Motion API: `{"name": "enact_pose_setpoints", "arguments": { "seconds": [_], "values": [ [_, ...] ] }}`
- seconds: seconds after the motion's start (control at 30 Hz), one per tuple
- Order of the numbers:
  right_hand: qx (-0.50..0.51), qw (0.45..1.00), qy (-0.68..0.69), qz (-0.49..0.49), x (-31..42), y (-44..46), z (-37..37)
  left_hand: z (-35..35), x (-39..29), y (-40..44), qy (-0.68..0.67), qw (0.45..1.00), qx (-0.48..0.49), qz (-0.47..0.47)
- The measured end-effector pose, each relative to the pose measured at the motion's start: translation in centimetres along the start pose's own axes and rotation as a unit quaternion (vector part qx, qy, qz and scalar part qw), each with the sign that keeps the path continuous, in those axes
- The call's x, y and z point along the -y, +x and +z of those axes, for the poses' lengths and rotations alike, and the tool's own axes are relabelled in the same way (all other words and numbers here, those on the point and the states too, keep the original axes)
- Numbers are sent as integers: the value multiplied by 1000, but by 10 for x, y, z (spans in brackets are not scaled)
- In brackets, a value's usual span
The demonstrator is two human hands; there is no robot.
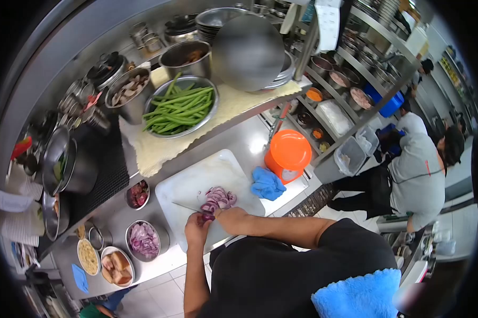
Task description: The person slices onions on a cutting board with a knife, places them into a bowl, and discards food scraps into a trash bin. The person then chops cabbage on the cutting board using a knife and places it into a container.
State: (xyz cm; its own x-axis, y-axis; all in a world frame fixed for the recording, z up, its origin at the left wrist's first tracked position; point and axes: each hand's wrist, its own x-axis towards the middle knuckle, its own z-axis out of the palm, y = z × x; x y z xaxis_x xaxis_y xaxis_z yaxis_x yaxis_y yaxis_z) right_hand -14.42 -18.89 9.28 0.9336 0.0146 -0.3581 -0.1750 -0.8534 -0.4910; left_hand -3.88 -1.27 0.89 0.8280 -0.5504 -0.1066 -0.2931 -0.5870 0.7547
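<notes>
My left hand (pixel 197 227) is closed on a dark purple piece of red onion (pixel 207 217) low on the white cutting board (pixel 223 164). Beside it, my right hand (pixel 232 219) is wrapped round a knife handle, mostly hidden by the fingers. The thin knife blade (pixel 185 206) points left across the board, just above my left hand. Sliced red onion (pixel 220 197) lies in a loose pile above both hands. Left of the board are a metal container of chopped onion (pixel 144 240) and a small bowl of dark red pieces (pixel 137 195).
Above the board, a shelf holds a bowl of green beans (pixel 180 108) and metal pots. An orange container (pixel 290 150) and blue cloth (pixel 268 183) stand to its right. Bread pieces (pixel 117 266) are at lower left. A person in grey (pixel 419 169) bends at the right.
</notes>
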Motion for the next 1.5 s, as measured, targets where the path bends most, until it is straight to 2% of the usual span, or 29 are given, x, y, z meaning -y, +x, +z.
{"name": "enact_pose_setpoints", "arguments": {
  "seconds": [0.07, 0.13, 0.27, 0.47, 0.57, 0.67, 0.83, 0.87, 0.97, 1.13, 1.2, 1.3, 1.4, 1.5],
  "values": [
    [-4, 1000, -3, 12, 3, -8, -3, 3, 1, -1, -19, 1000, -3, -5],
    [-27, 999, 1, 31, -6, 1, 25, 7, 11, 0, -36, 999, -15, -6],
    [-35, 998, 52, 23, -24, 21, 50, 2, 2, 0, 8, 1000, -4, -11],
    [3, 999, 27, 27, 8, -4, -5, -6, -18, -3, 25, 1000, -4, -2],
    [-34, 998, 29, 39, -3, 2, 25, -2, -12, -4, 4, 1000, -14, -2],
    [9, 996, 66, 51, -14, 20, 42, 0, -8, -3, -3, 1000, -20, 3],
    [3, 998, 54, 27, -5, 24, 26, 3, 1, -3, 9, 1000, -21, 11],
    [6, 999, 46, 27, -2, 21, 21, 3, 2, -3, 34, 998, -29, 38],
    [0, 996, 74, 55, 2, 8, 17, 13, 23, 1, -36, 999, -20, 4],
    [-20, 994, 92, 48, -19, 14, 47, 6, -3, -6, -3, 1000, -18, 24],
    [-33, 993, 109, 43, -23, 18, 54, 5, -13, -12, 21, 999, -15, 34],
    [-41, 995, 77, 42, -26, 23, 62, 7, -11, -16, 70, 989, -30, 126],
    [-57, 994, 68, 64, -26, 27, 68, 6, -15, -17, 118, 981, -38, 148],
    [-45, 998, 19, 42, -35, 8, 58, 1, -23, -16, 174, 962, -53, 201]
  ]
}}
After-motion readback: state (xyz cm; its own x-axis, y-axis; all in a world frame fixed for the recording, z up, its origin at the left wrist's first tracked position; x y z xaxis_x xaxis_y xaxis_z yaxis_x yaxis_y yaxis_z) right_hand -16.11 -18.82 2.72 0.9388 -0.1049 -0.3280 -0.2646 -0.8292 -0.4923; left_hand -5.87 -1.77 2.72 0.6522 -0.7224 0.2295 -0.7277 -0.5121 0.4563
